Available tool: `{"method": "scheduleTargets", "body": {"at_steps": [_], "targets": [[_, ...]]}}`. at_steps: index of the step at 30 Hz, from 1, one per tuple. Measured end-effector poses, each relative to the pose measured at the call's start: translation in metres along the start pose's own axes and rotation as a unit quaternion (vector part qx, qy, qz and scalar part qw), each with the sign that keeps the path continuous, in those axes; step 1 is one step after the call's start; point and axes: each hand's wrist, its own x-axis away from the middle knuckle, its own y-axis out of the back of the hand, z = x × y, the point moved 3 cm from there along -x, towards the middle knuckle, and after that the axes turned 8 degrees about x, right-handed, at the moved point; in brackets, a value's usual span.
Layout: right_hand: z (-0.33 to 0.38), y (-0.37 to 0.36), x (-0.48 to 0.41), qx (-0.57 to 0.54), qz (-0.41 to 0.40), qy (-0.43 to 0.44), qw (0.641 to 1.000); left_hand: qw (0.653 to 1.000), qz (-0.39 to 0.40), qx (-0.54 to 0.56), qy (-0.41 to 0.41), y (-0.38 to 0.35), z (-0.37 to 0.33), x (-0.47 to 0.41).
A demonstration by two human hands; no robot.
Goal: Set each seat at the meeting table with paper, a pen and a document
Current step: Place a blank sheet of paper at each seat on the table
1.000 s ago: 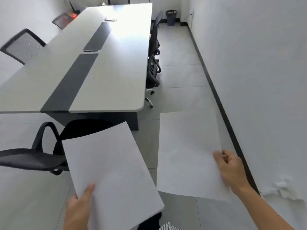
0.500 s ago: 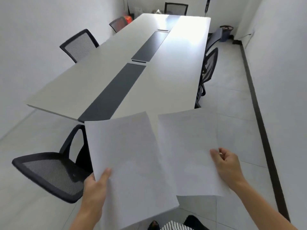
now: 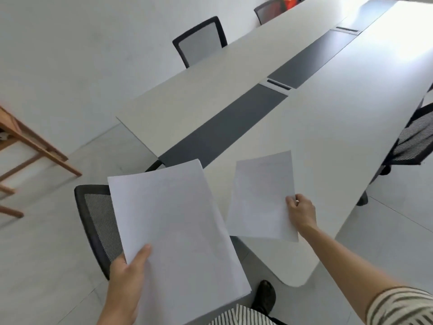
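1. Paper stack (image 3: 178,231): I hold it low in front of me with my left grip (image 3: 126,277). The thumb lies on top near the lower left edge. The other fingers are hidden under the stack, so I judge that this grip is closed around it.
2. Single sheet (image 3: 262,198): my right grip (image 3: 301,211) pinches it at the right edge, with the fingers curled. The sheet is over the near right part of the bench (image 3: 339,118), apart from the stack. I cannot tell if its far edge touches the surface already.
3. The sheet has some faint marks, too weak to read, so I cannot say whether it is plain paper or the document.
4. Step in hand, as I judge it: I am bringing one sheet to a seat near this end of the bench. The end chair (image 3: 96,221) stands just left of the stack, and a side chair (image 3: 414,139) stands at the right edge. It is not sure which seat this sheet is for.
5. I think the task is near its beginning. I see no pen anywhere in view.
6. The next move calls for lowering the sheet flat, square to the bench edge in front of a chair. Then I open the right grip without dragging the sheet.
7. After that, the right grip must take only one sheet from the stack while the left thumb keeps the others down.
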Motion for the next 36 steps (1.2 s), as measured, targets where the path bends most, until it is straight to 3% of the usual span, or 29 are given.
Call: {"method": "scheduleTargets", "body": {"at_steps": [5,8,14,17,21,26,30,36], "targets": [[-0.001,-0.038,-0.037,0.064,0.038,-0.061,0.995,0.996,-0.091,-0.005,0.011,0.008,0.008,0.005],[-0.004,-0.049,-0.044,0.106,0.053,-0.085,0.989,0.994,-0.106,-0.009,0.023,0.012,0.008,0.003],[-0.011,-0.046,-0.042,0.211,0.083,-0.123,0.966,0.998,-0.069,-0.001,0.012,0.011,0.001,-0.024],[-0.006,-0.024,-0.022,0.236,0.048,-0.131,0.962,1.000,-0.017,-0.011,0.002,0.002,-0.010,-0.044],[0.021,0.006,0.034,0.068,0.002,-0.045,0.997,0.995,0.092,-0.024,-0.005,-0.020,-0.023,-0.068],[0.059,0.044,0.140,-0.129,0.006,0.041,0.991,0.963,0.262,-0.059,-0.008,-0.070,-0.023,-0.071],[0.058,0.068,0.196,-0.217,0.000,0.024,0.976,0.922,0.377,-0.082,-0.015,-0.114,-0.024,-0.036],[-0.005,0.117,0.244,-0.301,-0.116,-0.049,0.945,0.876,0.466,-0.121,-0.033,-0.162,-0.007,0.034]]}}
